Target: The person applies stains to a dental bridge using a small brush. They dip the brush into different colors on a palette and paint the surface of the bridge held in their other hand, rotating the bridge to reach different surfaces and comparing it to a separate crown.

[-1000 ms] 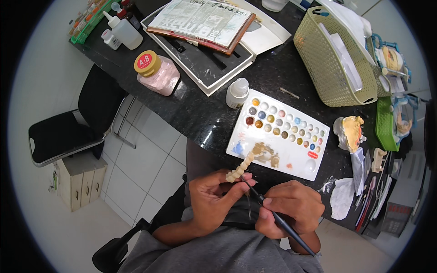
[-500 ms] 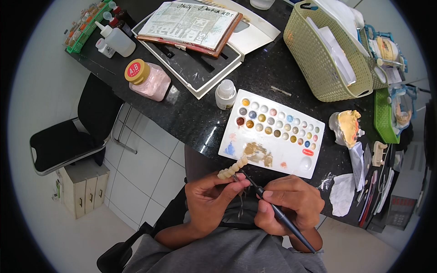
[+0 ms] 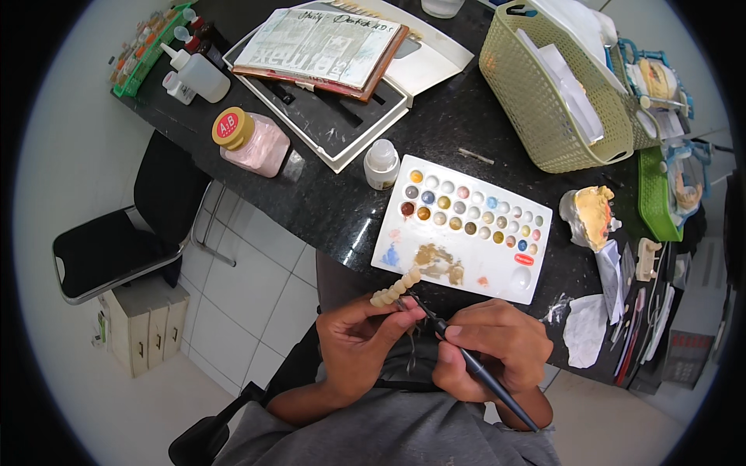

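Note:
My left hand [image 3: 353, 349] is closed, pinching a curved row of cream artificial teeth, a dental bridge [image 3: 395, 290], between thumb and fingers. Thin metal handles [image 3: 413, 353] hang below these fingers; what they belong to is hidden. In my right hand [image 3: 497, 349] a slim dark brush [image 3: 491, 378] is gripped like a pen, its tip pointing up and left at the near end of the teeth. Whether the tip touches them I cannot tell. Just beyond both hands lies a white palette [image 3: 501, 268] with rows of coloured wells and brown, blue and pink smears.
A small white bottle [image 3: 382, 165] stands at the palette's far left corner. Farther left are a pink-filled jar [image 3: 260, 147] and a notebook [image 3: 318, 46] on an open case. On the right sit a green basket [image 3: 544, 116], a dental cast [image 3: 592, 217] and crumpled tissue [image 3: 587, 332].
The whole view has shifted very slightly. Both hands, the teeth and the brush keep nearly the same pose.

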Tool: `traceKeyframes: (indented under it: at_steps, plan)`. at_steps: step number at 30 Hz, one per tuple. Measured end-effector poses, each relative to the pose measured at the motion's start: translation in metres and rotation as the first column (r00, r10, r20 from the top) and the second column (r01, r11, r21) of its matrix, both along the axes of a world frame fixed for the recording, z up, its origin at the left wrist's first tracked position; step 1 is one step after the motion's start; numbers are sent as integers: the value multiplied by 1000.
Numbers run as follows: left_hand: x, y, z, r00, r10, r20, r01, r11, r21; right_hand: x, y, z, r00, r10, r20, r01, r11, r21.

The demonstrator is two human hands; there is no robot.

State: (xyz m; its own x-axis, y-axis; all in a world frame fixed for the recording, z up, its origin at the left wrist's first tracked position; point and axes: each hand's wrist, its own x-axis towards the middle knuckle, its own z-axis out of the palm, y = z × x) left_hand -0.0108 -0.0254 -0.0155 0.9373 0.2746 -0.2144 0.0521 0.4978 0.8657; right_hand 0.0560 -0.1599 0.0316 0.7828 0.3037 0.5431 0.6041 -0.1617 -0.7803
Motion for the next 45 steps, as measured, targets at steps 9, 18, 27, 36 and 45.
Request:
traceKeyframes:
  at_steps: [9, 18, 27, 36, 45]
  plan:
    - [1, 0, 1, 1000, 7, -18, -6, 998, 61, 3, -3, 1, 998, 44, 38, -43, 998, -35]
    - [0, -1, 0, 1000, 16, 21, -16, 1000, -1, -2, -8, 2, 998, -55, -31, 55, 998, -15]
    - [0, -1, 0, 1000, 17, 19, -17, 1000, -5, 0, -5, 1, 999, -51, 0, 51, 998, -43]
    - [-2, 0, -2, 1000, 15, 24, -15, 1000, -1, 2, -5, 0, 999, -9, 35, 9, 1000, 2]
    - [1, -14, 3, 994, 91, -65, -84, 991, 100, -30, -46, 16, 988, -150, -25, 151, 988, 32]
